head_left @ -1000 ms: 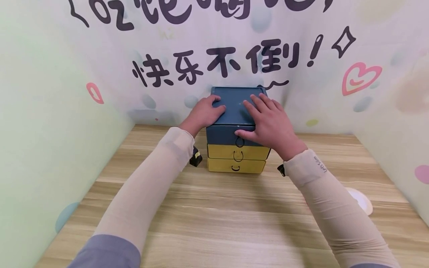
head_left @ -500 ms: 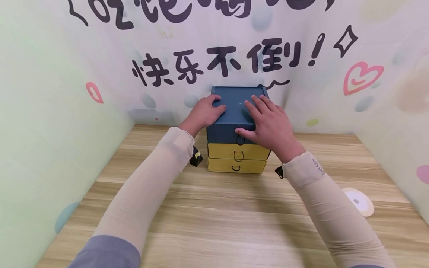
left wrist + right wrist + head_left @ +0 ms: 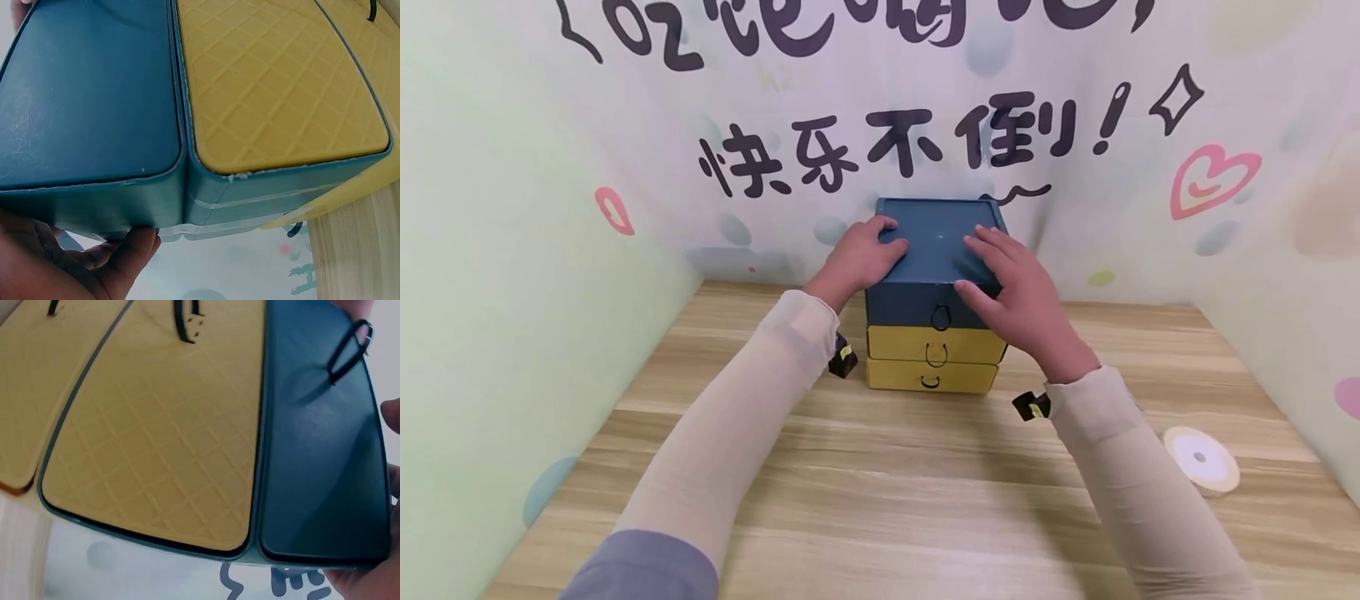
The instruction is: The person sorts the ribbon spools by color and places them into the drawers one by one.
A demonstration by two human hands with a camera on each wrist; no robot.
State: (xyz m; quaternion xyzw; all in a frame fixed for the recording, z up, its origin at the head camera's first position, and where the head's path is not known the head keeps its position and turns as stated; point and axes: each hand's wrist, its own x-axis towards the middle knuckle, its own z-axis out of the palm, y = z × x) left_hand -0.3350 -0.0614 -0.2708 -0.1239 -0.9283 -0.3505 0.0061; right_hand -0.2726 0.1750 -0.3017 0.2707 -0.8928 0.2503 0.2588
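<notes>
A small blue chest of drawers (image 3: 925, 237) stands against the back wall, its top drawer (image 3: 895, 304) blue and the lower two, the middle drawer (image 3: 902, 343) and bottom drawer (image 3: 895, 374), yellow. Each front bears a black loop handle; all drawers look pushed in. My left hand (image 3: 859, 254) holds the chest's upper left edge, thumb and forefinger over the top; the left wrist view shows fingertips (image 3: 139, 244) against its side. My right hand (image 3: 1026, 287) rests with spread, fairly straight fingers over the top right edge, thumb by the front edge.
On the wooden table (image 3: 850, 475), a white, disc-shaped roll (image 3: 1200, 460) lies flat beside my right forearm. Black wrist cameras stick out under both sleeve cuffs. A printed wall sheet (image 3: 775, 242) rises right behind the chest, with more walls at either side.
My right hand has slid to the right across the chest's top, its thumb leaving the blue drawer's front near the handle. More of the white roll shows now. The left hand stays put.
</notes>
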